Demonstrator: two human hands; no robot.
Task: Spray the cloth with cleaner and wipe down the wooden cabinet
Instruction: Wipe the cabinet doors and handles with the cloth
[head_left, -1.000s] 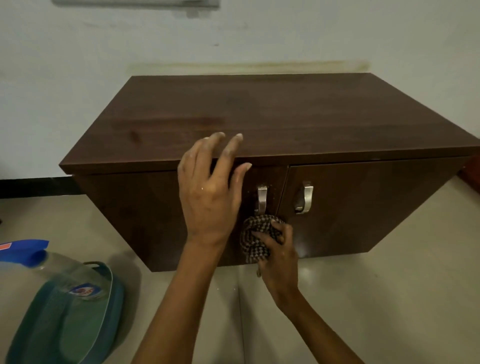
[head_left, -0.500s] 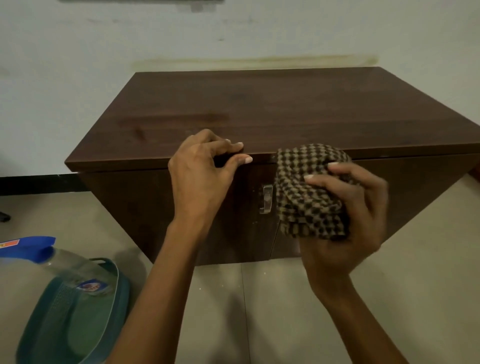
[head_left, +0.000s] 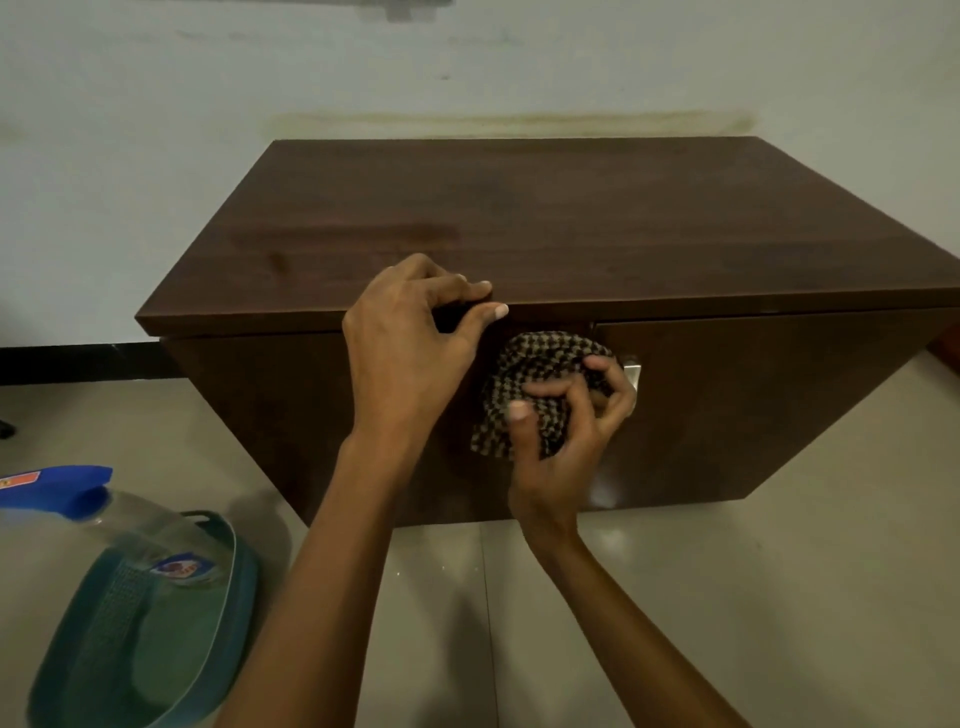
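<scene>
A low dark wooden cabinet (head_left: 519, 223) with two front doors stands against the wall. My left hand (head_left: 410, 348) curls over the front edge of its top, fingers bent on the lip. My right hand (head_left: 566, 441) grips a bunched brown-and-black checked cloth (head_left: 540, 374) and presses it against the cabinet front around the middle where the doors meet, just under the top. The cloth hides the left door handle; the metal handle (head_left: 632, 376) of the right door shows beside my fingers. A clear spray bottle (head_left: 135, 525) with a blue head lies at the lower left.
The spray bottle rests across a teal plastic basket (head_left: 156, 639) on the tiled floor (head_left: 727, 597) at the lower left. A pale wall (head_left: 467, 62) with a black skirting strip rises directly behind the cabinet.
My right hand with the cloth came up from low on the doors, swung right near the top edge, then dropped back left onto the front by the handles. My left hand's fingers curled onto the edge.
</scene>
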